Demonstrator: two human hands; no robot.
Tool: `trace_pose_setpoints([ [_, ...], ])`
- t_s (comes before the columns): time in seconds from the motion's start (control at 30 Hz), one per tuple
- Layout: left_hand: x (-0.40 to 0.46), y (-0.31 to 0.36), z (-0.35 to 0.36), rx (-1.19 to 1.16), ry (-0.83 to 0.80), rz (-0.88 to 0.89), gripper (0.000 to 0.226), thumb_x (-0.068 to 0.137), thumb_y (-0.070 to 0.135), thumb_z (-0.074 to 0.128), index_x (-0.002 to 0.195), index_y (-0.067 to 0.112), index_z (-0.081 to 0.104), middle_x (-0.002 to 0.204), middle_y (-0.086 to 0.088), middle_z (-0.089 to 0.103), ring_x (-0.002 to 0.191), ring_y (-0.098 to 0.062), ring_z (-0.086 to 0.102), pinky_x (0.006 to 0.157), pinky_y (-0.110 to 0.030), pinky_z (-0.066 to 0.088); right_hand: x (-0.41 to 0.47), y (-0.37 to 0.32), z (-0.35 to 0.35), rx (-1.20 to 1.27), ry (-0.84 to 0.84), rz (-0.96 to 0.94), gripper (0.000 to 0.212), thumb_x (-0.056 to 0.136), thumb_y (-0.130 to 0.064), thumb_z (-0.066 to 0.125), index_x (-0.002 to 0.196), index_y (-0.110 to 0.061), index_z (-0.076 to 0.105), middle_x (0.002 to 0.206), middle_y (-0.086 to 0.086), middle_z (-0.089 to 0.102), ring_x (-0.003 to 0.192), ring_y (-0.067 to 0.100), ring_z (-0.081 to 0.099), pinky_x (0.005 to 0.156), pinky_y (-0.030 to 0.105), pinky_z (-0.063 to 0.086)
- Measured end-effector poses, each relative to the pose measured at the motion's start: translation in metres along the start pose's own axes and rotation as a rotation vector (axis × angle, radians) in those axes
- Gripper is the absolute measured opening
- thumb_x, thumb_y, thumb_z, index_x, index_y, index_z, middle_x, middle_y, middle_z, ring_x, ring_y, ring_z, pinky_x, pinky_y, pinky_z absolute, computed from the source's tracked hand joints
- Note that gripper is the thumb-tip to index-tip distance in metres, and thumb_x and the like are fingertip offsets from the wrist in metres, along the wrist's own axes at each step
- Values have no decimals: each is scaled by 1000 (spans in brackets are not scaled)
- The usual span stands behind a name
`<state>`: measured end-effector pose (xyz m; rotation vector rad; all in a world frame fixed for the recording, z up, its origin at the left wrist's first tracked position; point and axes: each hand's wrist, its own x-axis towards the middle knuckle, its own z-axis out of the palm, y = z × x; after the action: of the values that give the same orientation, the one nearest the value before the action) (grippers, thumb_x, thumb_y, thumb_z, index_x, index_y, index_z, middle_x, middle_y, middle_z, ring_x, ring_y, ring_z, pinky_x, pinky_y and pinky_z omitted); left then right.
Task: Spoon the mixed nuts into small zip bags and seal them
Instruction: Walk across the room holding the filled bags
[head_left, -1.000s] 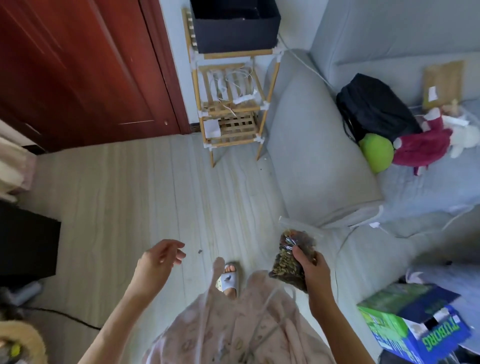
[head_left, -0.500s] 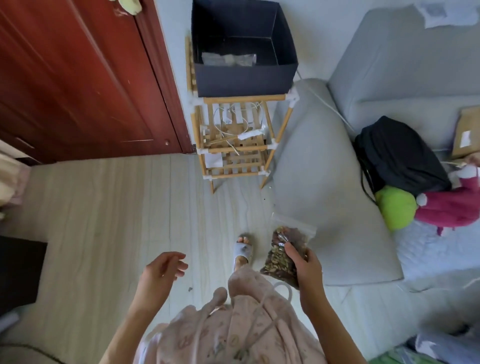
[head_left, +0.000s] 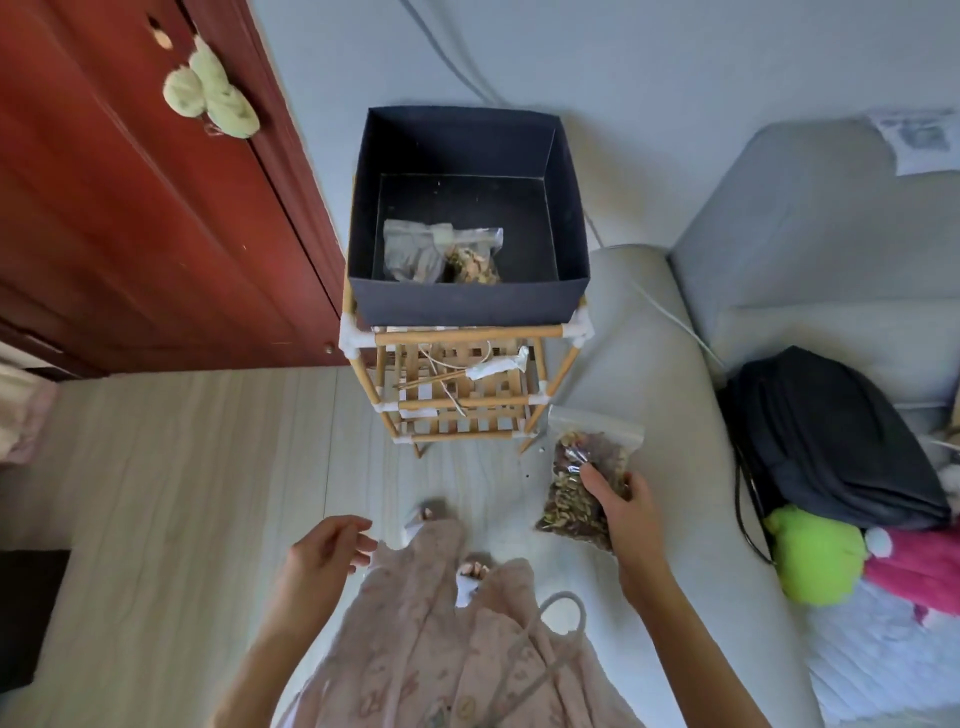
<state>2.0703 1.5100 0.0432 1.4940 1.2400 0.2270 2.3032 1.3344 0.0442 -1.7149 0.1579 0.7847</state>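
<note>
A clear zip bag of mixed nuts (head_left: 584, 486) hangs in the air at about four o'clock from the centre of the view, over the pale floor (head_left: 171, 467) and just beside the grey sofa arm (head_left: 660, 395). The right hand (head_left: 626, 512) grips it from the side, thumb across the front and fingers (head_left: 623, 480) wrapped around the back, pinching the plastic at mid-height; the zip strip points up toward twelve o'clock. The left hand (head_left: 324, 553) floats at seven o'clock, holding nothing, its fingers loosely curled and slightly apart.

At twelve o'clock from the held bag, a dark open box (head_left: 467, 301) sits on top of a bamboo rack (head_left: 457, 395). Inside it lie two more small zip bags (head_left: 441, 252), overlapping, one showing nuts. A red wooden door (head_left: 130, 208) stands at ten o'clock; a black backpack (head_left: 831, 441) and green and pink plush toys (head_left: 815, 561) rest on the sofa at three o'clock.
</note>
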Motion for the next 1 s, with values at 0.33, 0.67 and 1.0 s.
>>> trace_pose_setpoints([
  [0.33,133,86,-7,-12,149,169,22,95,6,43,90,14,63,80,-1,68,77,-18,65,62,-17,51,81,-121,30,-81,-188,-37,39,71,-34,76,100,-10,67,91,13,72,82,27,70,61,29,53],
  [0.67,244,186,-13,45,145,345,32,97,24,40,127,25,48,118,10,56,103,0,54,88,-19,39,149,-238,96,-102,-200,-218,25,82,-40,62,97,-20,63,87,1,73,77,12,70,61,21,52],
  [1.0,272,196,8,109,153,282,43,99,23,29,140,38,29,142,6,40,129,-20,40,100,-32,31,213,-217,150,-923,-148,-157,46,97,-28,45,135,-6,29,118,15,56,100,29,55,74,28,35],
])
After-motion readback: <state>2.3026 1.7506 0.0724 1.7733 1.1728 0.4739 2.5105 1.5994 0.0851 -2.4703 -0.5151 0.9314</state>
